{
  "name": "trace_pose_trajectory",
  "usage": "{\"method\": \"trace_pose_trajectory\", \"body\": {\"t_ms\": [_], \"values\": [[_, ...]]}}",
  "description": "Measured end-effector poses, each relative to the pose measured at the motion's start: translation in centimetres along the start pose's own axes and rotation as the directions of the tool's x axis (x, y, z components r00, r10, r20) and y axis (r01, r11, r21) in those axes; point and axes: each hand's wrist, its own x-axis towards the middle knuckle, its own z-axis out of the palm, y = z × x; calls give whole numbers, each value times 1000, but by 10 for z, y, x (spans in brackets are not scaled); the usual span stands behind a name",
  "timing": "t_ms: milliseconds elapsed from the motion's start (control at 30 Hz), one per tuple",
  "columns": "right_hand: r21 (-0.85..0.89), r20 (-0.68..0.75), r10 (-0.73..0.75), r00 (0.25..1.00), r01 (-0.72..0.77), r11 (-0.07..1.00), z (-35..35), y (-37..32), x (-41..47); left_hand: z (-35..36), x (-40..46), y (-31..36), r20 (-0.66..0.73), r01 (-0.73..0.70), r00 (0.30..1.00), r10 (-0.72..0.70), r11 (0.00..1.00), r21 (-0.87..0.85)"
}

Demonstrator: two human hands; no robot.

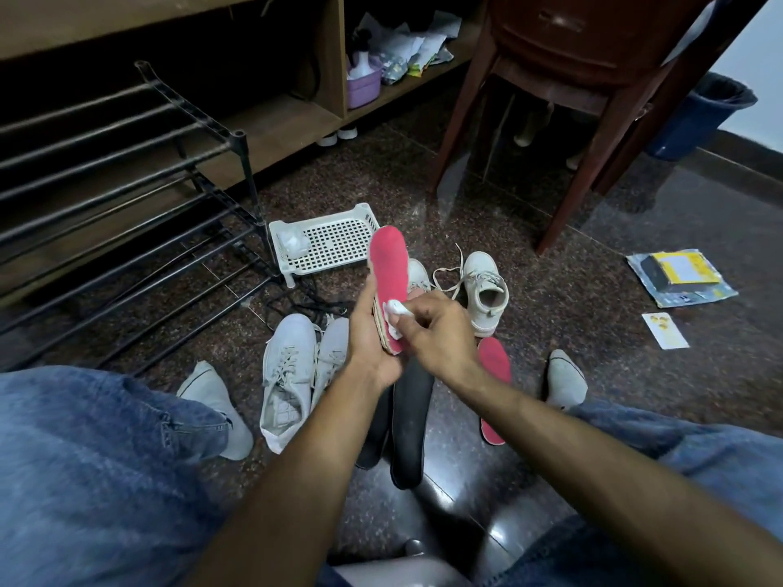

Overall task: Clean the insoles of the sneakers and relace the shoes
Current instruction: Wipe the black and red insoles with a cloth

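**Wiping a pink insole over a floor strewn with sneakers**

Seen from the head camera, a seated person in blue jeans holds their work out over a dark speckled floor (551,315). The left hand (370,336) has its grip closed around the edge of a pink insole (390,269), fingers curled behind it, holding it upright with the toe pointing to the far side. The right hand (436,332) pinches a small white wipe (396,309) with curled fingers and presses it against the insole's pink face, near the heel end.

On the floor beneath the hands lie two dark insoles (409,430), side by side. A second pink insole (495,391) lies just to their right. To the left, a pair of white sneakers (292,374) rests together, laces still threaded. Farther off and to the right, a white high-top sneaker (485,290) stands open, with a loose lace (449,275) trailing beside it (its partner is mostly hidden behind the raised insole).

A white plastic basket (334,243) sits on the far side, beside a black metal shoe rack (127,197) at the left. A brown wooden chair (593,99) stands at the far right.
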Motion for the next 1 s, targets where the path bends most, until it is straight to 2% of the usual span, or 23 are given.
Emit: {"method": "trace_pose_trajectory", "body": {"t_ms": [67,100,267,333,367,433,500,567,633,667,733,833,867,933,1000], "values": [[-229,109,-107,988,130,965,-3,-3,1,-7,-1,-1,43,15,999,-14,999,-30],[-283,171,-142,975,187,941,-5,-5,1,-9,0,0,75,14,997,-11,999,-42],[-201,425,-274,863,385,901,-21,-15,-6,-10,3,1,100,31,995,-20,994,-110],[-343,471,-293,832,479,808,-27,-20,-4,-10,2,-3,97,62,994,-51,992,-108],[-457,468,-292,834,512,727,-28,-24,2,-9,1,-7,112,80,991,-70,993,-88],[-663,403,-241,883,463,589,-30,-31,19,-4,-2,-15,105,94,991,-86,993,-70],[-722,283,-197,939,344,600,-30,-33,32,-3,0,-20,92,77,993,-71,995,-65],[-608,282,-179,942,320,727,-28,-29,30,-3,0,-16,105,79,992,-68,991,-105],[-405,416,-221,882,397,823,-26,-28,11,-10,3,-10,120,74,991,-57,988,-138],[-363,477,-243,845,441,821,-26,-28,2,-12,6,-8,128,73,990,-54,987,-143],[-437,524,-237,818,497,750,-26,-27,-1,-13,8,-10,107,89,991,-76,989,-117],[-720,459,-171,872,477,503,-30,-29,20,-9,5,-18,94,100,991,-91,990,-98],[-773,417,-155,895,439,457,-31,-31,27,-6,3,-19,87,87,993,-80,992,-87],[-816,336,-138,932,361,452,-33,-36,34,-2,3,-19,49,82,996,-80,995,-54],[-801,344,-138,929,368,472,-28,-37,27,0,0,-12,21,77,997,-76,996,-50]]}}
